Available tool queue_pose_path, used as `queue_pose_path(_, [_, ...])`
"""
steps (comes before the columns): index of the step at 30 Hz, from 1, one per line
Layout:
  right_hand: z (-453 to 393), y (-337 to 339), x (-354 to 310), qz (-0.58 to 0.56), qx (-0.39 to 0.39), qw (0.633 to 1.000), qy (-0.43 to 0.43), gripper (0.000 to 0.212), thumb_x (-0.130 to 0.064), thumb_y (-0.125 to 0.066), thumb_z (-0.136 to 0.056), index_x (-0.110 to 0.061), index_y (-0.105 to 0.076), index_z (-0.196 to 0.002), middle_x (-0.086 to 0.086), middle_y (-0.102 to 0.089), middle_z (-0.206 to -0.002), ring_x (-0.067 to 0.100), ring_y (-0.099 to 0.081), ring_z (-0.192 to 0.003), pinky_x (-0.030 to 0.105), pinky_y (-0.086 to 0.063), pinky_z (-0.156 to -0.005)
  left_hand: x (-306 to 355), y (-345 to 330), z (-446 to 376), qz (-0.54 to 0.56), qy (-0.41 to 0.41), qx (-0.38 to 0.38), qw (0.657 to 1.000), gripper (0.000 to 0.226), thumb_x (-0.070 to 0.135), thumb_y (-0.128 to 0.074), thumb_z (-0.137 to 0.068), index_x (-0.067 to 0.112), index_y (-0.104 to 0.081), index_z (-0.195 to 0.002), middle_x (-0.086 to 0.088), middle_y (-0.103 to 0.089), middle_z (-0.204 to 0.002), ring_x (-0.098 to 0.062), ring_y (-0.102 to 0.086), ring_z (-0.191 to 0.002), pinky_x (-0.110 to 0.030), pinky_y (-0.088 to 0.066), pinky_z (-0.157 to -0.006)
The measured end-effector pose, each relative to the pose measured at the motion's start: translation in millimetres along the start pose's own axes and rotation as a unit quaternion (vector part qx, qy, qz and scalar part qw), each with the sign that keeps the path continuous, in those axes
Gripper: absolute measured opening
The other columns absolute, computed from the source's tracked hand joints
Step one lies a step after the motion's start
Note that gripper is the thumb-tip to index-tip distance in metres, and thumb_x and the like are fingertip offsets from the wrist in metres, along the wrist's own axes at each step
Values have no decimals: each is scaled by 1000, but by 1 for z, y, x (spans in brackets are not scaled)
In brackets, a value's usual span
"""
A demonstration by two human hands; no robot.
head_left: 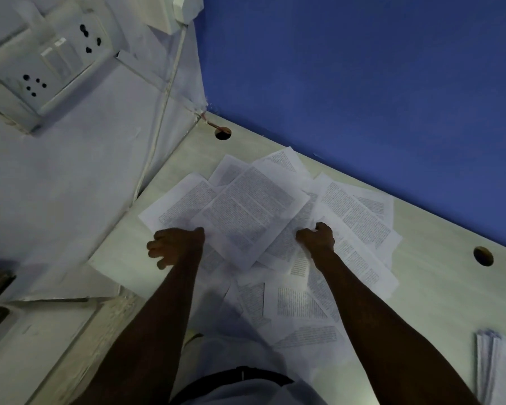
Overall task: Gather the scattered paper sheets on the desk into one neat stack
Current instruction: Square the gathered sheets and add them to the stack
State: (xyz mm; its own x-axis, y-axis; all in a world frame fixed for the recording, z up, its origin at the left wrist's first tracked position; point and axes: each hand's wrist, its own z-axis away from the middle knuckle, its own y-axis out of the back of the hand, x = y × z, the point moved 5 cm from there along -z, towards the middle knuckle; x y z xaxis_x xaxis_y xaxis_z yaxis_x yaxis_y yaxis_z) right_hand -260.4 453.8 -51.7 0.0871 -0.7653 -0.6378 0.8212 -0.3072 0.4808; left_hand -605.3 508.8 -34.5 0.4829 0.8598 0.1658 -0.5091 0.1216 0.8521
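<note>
- The left hand (176, 245) sits at the left edge of the paper spread, its fingers curled. The thumb side touches the near-left corner of the top sheet (250, 213); whether it actually pinches that corner cannot be told from this angle.
- The right hand (317, 236) is closed into a loose fist on the right side of the same sheet, knuckles up. It rests on the papers, and its fingers seem to gather an edge of a sheet beneath, though the grip itself is hidden.
- The top sheet lies tilted between the two hands, printed side up, reaching away toward the far corner of the desk.
- The scattered paper sheets (360, 220) fan out around and under both hands in an overlapping pile: some past the right hand toward the blue wall (362, 68), some under the forearms toward the person's body.
- The desk (438, 258) is pale, with a round cable hole (223, 133) at the far corner and another hole (483, 256) to the right, well apart from the pile.
- A separate stack of paper (500, 366) lies at the right edge of the view, apart from the spread.
- A white socket board (44, 65) is mounted on the wall to the left, with a cable (161, 112) running down toward the desk corner.
</note>
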Motion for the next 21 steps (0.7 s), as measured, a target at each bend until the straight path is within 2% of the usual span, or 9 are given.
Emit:
queue_pose_path(3, [-3,-16,-11,-26,-16,1000,-7,80,-51,-85,-74,-7,-57,-135,9,-66,-128,31,-64,-115,47,-56,-100,6,-1,-8,47,-5,-54,997,125,48,-90,-65,-4,-16,-151,-30,-22,-154,-46,-29,-142,-55,-34,-113])
queue_pose_path(5, [-4,-27,-20,-15,-22,1000,4,99,-62,-87,-66,-8,-52,-142,9,-63,-134,32,-61,-123,50,-54,-104,16,-6,-9,64,-29,-88,994,126,34,-94,-64,-3,-12,-151,-30,-25,-153,-45,-32,-141,-53,-35,-112])
queue_pose_path(6, [-4,-32,-25,-2,-24,1000,12,98,-60,-88,-66,-8,-52,-141,10,-63,-135,33,-61,-124,51,-54,-104,19,-9,-11,70,-38,-97,992,125,29,-95,-63,-3,-12,-151,-30,-28,-151,-45,-34,-140,-53,-36,-112])
queue_pose_path(9, [-5,-44,-35,40,-24,998,43,77,-43,-89,-75,-8,-56,-135,12,-64,-134,35,-60,-125,52,-53,-103,24,-12,-15,87,-84,-120,985,113,23,-95,-62,4,-23,-147,-25,-37,-147,-43,-38,-137,-53,-39,-109])
queue_pose_path(12, [-3,-50,-42,52,-54,993,86,56,-21,-82,-83,-9,-60,-132,13,-64,-135,36,-59,-126,52,-50,-107,27,-6,-20,98,-126,-115,980,85,35,-89,-70,12,-47,-140,-19,-44,-144,-38,-42,-134,-48,-39,-108])
queue_pose_path(14, [-5,-51,-42,71,-92,989,93,66,-13,-79,-86,-9,-51,-146,13,-54,-149,34,-50,-139,49,-42,-116,24,0,-24,111,-98,-92,985,72,39,-84,-76,13,-53,-136,-20,-42,-143,-39,-43,-131,-48,-40,-105])
queue_pose_path(16, [-9,-47,-41,104,-124,982,93,70,-10,-77,-87,-7,-48,-150,11,-50,-152,32,-48,-139,44,-42,-116,23,5,-22,133,-68,-79,986,77,35,-83,-78,5,-44,-138,-23,-39,-142,-41,-43,-129,-48,-41,-104])
queue_pose_path(18, [-10,-44,-41,148,-150,972,99,60,-11,-73,-84,-7,-57,-141,14,-60,-142,34,-56,-130,40,-49,-106,26,4,-17,147,-78,-91,982,87,34,-84,-77,-2,-36,-140,-25,-40,-143,-42,-44,-132,-48,-42,-107])
queue_pose_path(21, [3,-52,-47,208,-123,964,110,60,-22,-72,-88,-1,-48,-140,17,-56,-136,37,-54,-129,42,-50,-103,38,-10,-6,197,-99,-144,965,92,32,-89,-71,-8,-38,-137,-22,-53,-136,-40,-54,-125,-46,-50,-100])
